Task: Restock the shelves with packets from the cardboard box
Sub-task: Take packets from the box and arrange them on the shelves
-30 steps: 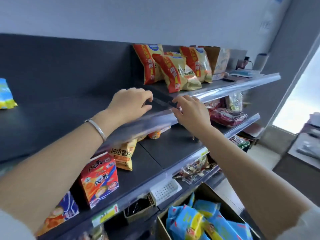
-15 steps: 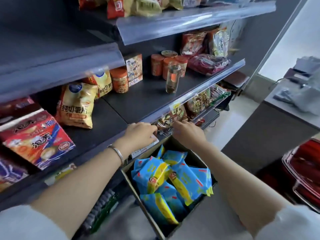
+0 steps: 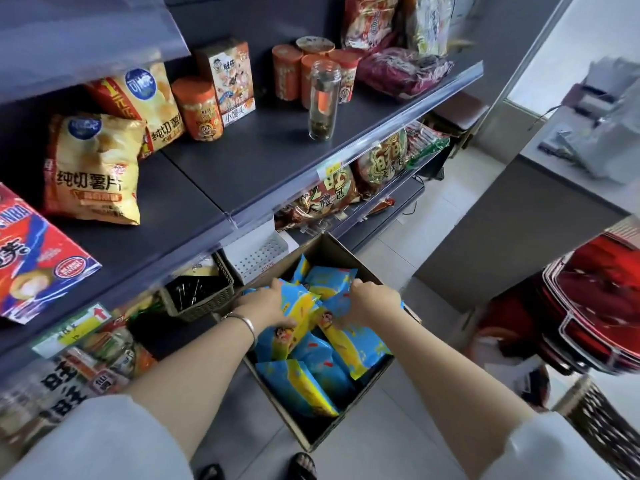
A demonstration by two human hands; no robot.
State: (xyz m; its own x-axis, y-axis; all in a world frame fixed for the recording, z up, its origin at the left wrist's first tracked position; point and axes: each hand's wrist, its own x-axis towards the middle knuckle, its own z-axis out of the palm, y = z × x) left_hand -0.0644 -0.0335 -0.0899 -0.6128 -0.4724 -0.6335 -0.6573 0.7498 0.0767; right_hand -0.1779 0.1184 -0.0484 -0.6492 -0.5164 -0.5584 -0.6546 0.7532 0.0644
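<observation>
**Reach into the stock.** The cardboard box (image 3: 360, 263) stands on the floor (image 3: 398, 431) below the front edge of the middle shelf (image 3: 263, 161). The left hand (image 3: 268, 303) curls thumb and fingers round a blue-and-yellow packet (image 3: 298, 315) near the box's left rim. The right hand (image 3: 372, 301) is sunk among the remaining packets (image 3: 301, 386) at the box's centre; its fingertips are hidden, so its grip cannot be told.

Probable hazards:
- Glossy film slipping from a shallow hold.
- A neighbouring packet dragged up and over the rim.
- A lifted packet striking the shelf's projecting edge, where a glass bottle (image 3: 323, 98) near the front could topple.
</observation>
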